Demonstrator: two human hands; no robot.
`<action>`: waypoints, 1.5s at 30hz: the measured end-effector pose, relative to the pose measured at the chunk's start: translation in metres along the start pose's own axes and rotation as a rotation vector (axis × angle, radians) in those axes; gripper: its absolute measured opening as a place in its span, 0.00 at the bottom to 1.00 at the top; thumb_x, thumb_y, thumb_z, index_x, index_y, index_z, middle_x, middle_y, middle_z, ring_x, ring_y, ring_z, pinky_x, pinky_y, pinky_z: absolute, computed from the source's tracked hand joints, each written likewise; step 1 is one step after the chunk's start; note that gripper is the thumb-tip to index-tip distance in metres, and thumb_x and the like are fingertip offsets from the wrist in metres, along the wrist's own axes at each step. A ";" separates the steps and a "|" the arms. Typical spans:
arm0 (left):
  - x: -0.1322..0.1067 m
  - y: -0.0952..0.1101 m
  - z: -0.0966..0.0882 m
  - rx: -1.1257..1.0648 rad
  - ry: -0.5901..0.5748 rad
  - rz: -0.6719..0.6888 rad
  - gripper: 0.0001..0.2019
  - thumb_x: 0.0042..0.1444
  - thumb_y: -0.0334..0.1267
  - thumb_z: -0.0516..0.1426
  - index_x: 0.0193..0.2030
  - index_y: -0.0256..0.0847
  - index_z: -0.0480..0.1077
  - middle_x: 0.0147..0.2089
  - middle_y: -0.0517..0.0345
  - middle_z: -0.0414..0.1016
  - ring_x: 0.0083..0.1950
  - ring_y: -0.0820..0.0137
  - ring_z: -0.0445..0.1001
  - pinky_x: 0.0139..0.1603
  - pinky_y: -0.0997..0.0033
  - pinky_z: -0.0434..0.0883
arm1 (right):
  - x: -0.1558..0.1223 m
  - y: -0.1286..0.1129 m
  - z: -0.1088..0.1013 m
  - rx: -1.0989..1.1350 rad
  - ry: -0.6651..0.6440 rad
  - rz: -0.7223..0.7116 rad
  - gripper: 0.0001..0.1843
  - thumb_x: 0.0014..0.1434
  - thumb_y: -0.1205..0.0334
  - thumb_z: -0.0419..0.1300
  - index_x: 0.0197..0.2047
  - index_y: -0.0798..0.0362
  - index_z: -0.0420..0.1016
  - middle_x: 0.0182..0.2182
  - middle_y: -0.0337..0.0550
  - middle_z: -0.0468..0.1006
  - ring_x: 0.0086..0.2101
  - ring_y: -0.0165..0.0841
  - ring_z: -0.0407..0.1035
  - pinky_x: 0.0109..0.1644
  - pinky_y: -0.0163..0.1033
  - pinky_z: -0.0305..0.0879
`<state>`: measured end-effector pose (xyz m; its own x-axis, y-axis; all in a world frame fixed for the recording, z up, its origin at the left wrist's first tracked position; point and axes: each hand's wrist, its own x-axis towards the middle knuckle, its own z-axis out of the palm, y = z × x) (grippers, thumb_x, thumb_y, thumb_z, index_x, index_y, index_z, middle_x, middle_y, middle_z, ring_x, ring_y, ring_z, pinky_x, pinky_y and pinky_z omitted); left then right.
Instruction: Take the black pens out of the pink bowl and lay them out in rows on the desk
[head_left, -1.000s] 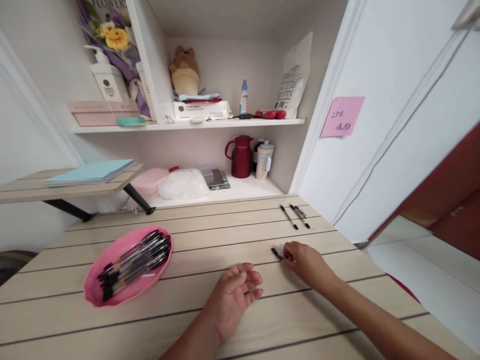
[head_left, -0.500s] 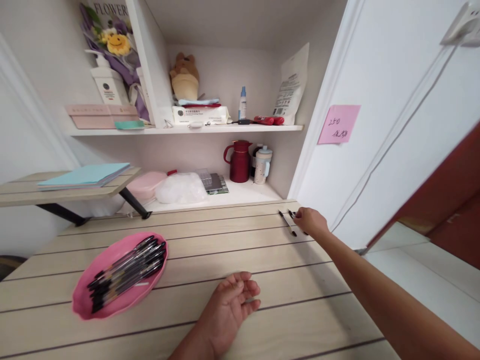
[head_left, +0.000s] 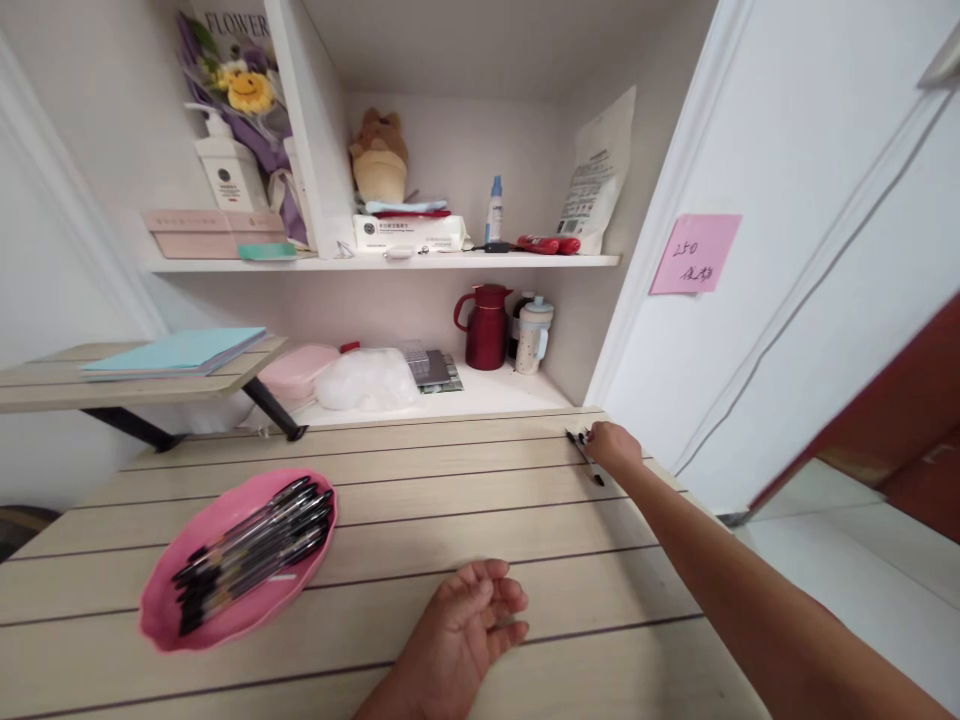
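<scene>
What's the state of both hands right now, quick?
Left hand: open, fingers loosely curled, holding nothing.
Right hand: at the pens, grip hidden; can't tell whether it holds one.

Pink note: "250" (handwritten; characters beneath unclear). Bouquet wrap: "FLOWER".

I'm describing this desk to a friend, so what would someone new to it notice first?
Probably the pink tray heaped with black pens, on the left of the desk. Next, perhaps, the dark red jug on the lower shelf, and the right hand, down at some loose pens near the desk's far right corner.
</scene>
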<state>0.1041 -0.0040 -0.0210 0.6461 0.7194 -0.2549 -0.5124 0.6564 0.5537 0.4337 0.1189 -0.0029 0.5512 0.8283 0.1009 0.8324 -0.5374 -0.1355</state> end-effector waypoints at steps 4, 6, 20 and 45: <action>0.000 0.000 0.000 0.006 0.003 0.003 0.08 0.52 0.33 0.53 0.39 0.37 0.68 0.37 0.51 0.71 0.42 0.66 0.69 0.47 0.61 0.62 | -0.002 0.006 -0.007 0.007 0.006 -0.006 0.12 0.49 0.62 0.53 0.35 0.54 0.74 0.36 0.52 0.76 0.36 0.39 0.70 0.30 0.35 0.59; -0.001 0.001 0.001 0.013 0.001 0.007 0.08 0.53 0.33 0.53 0.40 0.37 0.68 0.38 0.50 0.71 0.42 0.66 0.69 0.47 0.61 0.62 | -0.004 0.013 -0.011 0.013 0.005 -0.022 0.12 0.50 0.60 0.52 0.32 0.53 0.75 0.35 0.51 0.76 0.35 0.38 0.70 0.29 0.35 0.58; -0.001 0.001 0.003 0.040 -0.022 0.018 0.08 0.52 0.33 0.53 0.39 0.37 0.69 0.37 0.50 0.70 0.41 0.67 0.69 0.46 0.62 0.62 | -0.019 0.030 -0.004 0.012 0.023 -0.133 0.10 0.49 0.67 0.52 0.31 0.53 0.75 0.32 0.48 0.77 0.33 0.35 0.69 0.31 0.33 0.56; -0.001 0.001 0.003 0.036 -0.016 0.005 0.08 0.52 0.32 0.54 0.39 0.37 0.68 0.37 0.50 0.70 0.41 0.67 0.69 0.45 0.62 0.62 | -0.016 0.024 0.022 0.010 0.051 -0.080 0.07 0.49 0.62 0.56 0.30 0.55 0.72 0.30 0.52 0.76 0.34 0.38 0.69 0.31 0.35 0.56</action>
<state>0.1044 -0.0046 -0.0177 0.6529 0.7186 -0.2394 -0.4952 0.6441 0.5830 0.4440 0.0965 -0.0296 0.4854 0.8592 0.1617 0.8734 -0.4681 -0.1345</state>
